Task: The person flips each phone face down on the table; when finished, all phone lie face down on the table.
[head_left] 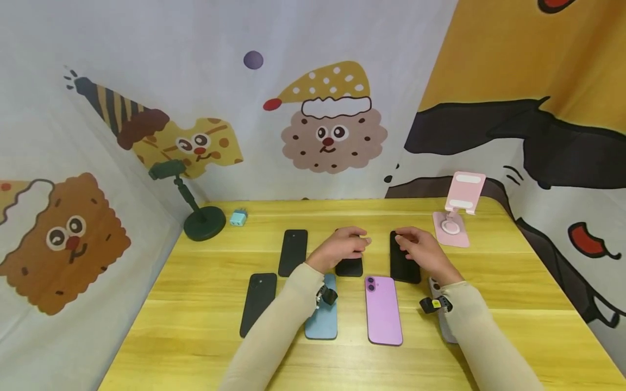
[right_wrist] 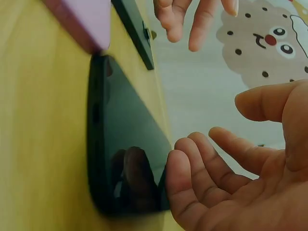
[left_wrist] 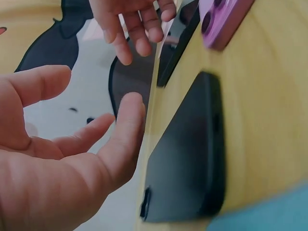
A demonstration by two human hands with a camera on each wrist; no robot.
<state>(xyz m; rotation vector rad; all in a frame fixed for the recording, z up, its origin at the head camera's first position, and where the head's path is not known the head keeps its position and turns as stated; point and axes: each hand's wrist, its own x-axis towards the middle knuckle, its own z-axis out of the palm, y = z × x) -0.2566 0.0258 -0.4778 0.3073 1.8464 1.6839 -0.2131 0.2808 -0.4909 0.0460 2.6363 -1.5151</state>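
Note:
My left hand [head_left: 342,250] hovers over a black phone [head_left: 349,267], partly hiding it. In the left wrist view its fingers are loosely bent, with nothing between them and the thumb, beside that phone [left_wrist: 190,149]. My right hand [head_left: 424,252] is above the far end of another black phone [head_left: 405,263] lying flat. The right wrist view shows relaxed fingers [right_wrist: 180,180] close to the edge of this phone [right_wrist: 130,125], which has a glossy, reflecting face; whether they touch it I cannot tell. A purple phone [head_left: 383,312] lies nearer me, between the two arms.
Left of the arms lie two dark phones [head_left: 293,253] [head_left: 258,304]. A blue phone [head_left: 321,323] is partly under the left forearm, and a grey phone [head_left: 446,328] under the right wrist. Farther back are a green stand [head_left: 204,222], a light-blue charger [head_left: 238,218] and a pink stand [head_left: 464,193].

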